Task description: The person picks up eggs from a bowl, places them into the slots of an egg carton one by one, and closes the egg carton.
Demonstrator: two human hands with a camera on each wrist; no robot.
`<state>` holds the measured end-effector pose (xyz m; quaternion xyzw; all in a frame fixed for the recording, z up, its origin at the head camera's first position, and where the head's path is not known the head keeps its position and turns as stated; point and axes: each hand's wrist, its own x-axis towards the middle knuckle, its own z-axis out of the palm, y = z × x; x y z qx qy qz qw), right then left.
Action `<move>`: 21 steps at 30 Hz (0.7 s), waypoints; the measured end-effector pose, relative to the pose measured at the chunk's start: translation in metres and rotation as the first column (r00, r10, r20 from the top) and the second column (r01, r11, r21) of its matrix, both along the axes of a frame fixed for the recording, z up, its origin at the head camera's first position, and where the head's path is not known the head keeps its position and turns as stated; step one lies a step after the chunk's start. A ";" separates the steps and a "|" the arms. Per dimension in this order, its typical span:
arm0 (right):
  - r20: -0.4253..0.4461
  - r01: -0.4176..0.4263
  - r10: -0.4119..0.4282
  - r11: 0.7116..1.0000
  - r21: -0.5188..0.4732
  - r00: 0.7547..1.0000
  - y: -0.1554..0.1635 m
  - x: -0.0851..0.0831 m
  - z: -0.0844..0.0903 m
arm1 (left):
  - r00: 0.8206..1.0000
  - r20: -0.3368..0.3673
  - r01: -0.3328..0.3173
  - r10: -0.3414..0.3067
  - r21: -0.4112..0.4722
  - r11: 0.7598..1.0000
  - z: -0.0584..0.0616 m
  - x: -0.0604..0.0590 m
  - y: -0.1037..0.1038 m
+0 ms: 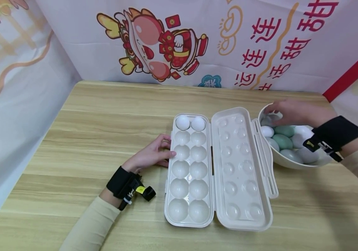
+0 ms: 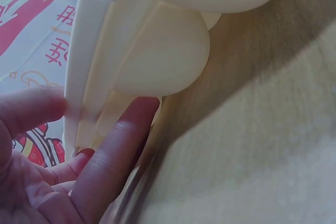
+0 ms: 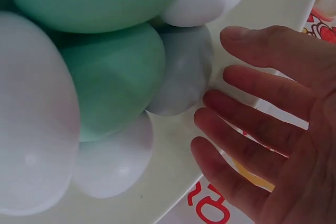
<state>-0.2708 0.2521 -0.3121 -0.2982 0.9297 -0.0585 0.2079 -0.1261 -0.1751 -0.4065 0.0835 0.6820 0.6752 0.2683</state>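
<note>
Left hand [image 1: 153,153]: laid flat on the table [image 1: 97,139], fingers straight and relaxed, fingertips [image 2: 134,116] touching the left wall of the egg tray [image 1: 189,170]; holding nothing, steadying only.

Right hand [image 1: 291,112]: over the far rim of the bowl [image 1: 291,163], fingers [image 3: 262,95] spread and straight, closed on nothing; nearest a pale grey egg [image 3: 181,72], whether touching it cannot be told.

Egg tray: white, two rows of cups, just right of the left hand and between both hands. Hinged lid [image 1: 241,167] lying open flat, on the side toward the right hand, its edge beside the bowl.

Two white eggs [image 1: 190,122]: seated in the two cups farthest from the person, just beyond the left hand's fingertips. Remaining cups vacant.

Bowl: white, under the right hand, holding a heap of white, green and grey eggs; a green egg [image 3: 113,77] lying against the grey one.

Backdrop: printed cloth with a cartoon figure [image 1: 157,45] and red characters, well beyond both hands.

Step in hand, as judged: reaching into the bowl for another egg, with the tray filled only at its far end; early in the work.

Next move, as judged: curling of fingers round a single egg without disturbing the heap, lifting clear of the rim, carrying across the open lid to the nearest vacant cup behind the two filled; gentle setting-down, left hand keeping the tray from sliding.
</note>
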 end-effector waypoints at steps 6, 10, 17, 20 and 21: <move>0.006 -0.004 0.004 1.000 0.021 1.000 0.001 0.000 -0.006 | 1.000 -0.001 0.004 -0.004 0.001 1.000 0.000 0.000 0.000; -0.019 -0.018 0.018 1.000 0.018 1.000 0.000 0.002 -0.010 | 1.000 -0.005 0.004 -0.004 -0.002 1.000 0.000 0.000 0.000; -0.114 -0.060 0.063 0.998 0.032 0.991 -0.003 0.004 -0.020 | 1.000 0.000 -0.001 0.001 -0.003 1.000 -0.001 0.000 0.000; -0.118 -0.054 0.057 0.998 0.035 0.991 -0.004 0.004 -0.024 | 1.000 0.001 0.000 0.000 -0.003 1.000 -0.002 -0.001 0.000; -0.119 -0.052 0.057 0.998 0.039 0.991 -0.004 0.004 -0.024 | 1.000 0.000 0.001 -0.001 -0.005 1.000 -0.002 -0.001 0.000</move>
